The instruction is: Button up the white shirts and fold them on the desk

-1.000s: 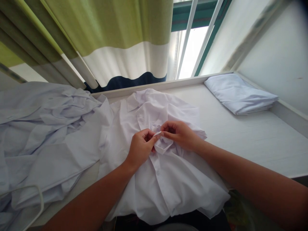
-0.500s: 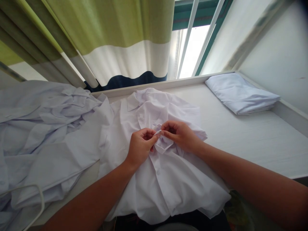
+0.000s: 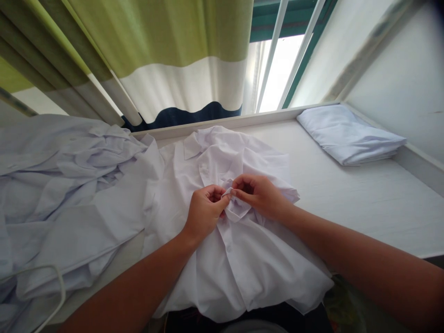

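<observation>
A white collared shirt lies front side up on the table, its collar pointing away from me and its lower hem hanging over the near edge. At the middle of its front, my left hand pinches the button placket between thumb and fingers. Close against it, my right hand pinches the same bunched bit of cloth from the right. The fingertips nearly meet. Whatever button lies between them is hidden. Lower on the placket a small white button shows.
A loose heap of white shirts covers the left side, with a pale cable or wire loop at its near corner. A folded white garment sits at the back right of the white table. Behind hangs a green, white and blue curtain beside a barred window.
Hardly anything differs. Both hands stay at the same spot on the placket, with only a slight shift of the fingertips and pinched cloth.
</observation>
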A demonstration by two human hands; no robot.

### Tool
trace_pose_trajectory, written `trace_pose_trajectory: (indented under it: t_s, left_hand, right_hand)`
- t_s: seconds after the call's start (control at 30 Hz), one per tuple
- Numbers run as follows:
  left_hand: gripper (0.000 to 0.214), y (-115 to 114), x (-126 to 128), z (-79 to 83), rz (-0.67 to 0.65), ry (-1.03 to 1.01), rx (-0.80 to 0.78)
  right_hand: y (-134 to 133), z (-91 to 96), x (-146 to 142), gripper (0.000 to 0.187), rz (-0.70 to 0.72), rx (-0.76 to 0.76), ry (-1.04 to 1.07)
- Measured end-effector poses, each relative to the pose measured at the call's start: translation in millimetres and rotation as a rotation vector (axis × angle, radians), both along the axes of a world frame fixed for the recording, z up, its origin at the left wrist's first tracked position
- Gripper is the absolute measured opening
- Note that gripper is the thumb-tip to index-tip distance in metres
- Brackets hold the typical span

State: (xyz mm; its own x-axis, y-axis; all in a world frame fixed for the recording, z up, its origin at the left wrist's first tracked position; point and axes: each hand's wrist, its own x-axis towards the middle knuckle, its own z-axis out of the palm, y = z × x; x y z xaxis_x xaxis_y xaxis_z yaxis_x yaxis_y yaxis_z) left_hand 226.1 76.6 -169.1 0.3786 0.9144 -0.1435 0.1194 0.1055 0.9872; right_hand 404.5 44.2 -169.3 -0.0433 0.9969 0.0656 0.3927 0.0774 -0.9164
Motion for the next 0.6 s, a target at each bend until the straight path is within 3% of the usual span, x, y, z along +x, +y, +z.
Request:
trace_pose_trajectory:
  t_s: [0.23,0.43,0.6]
  left_hand:
    - [0.021,-2.7,-0.1,-0.9,-0.007,0.041,0.066]
    - [0.017,-8.9,1.0,2.3,-0.028,0.097,0.269]
    - [0.015,-7.6,1.9,3.3,-0.029,0.141,0.272]
  right_hand:
    - [-0.9,1.2,-3.2,0.009,0.005,0.072,-0.116]
    - [-2.4,2.3,-3.0,0.006,0.019,0.187,-0.23]
    - [-1.1,1.3,-1.3,0.005,0.009,0.194,-0.231]
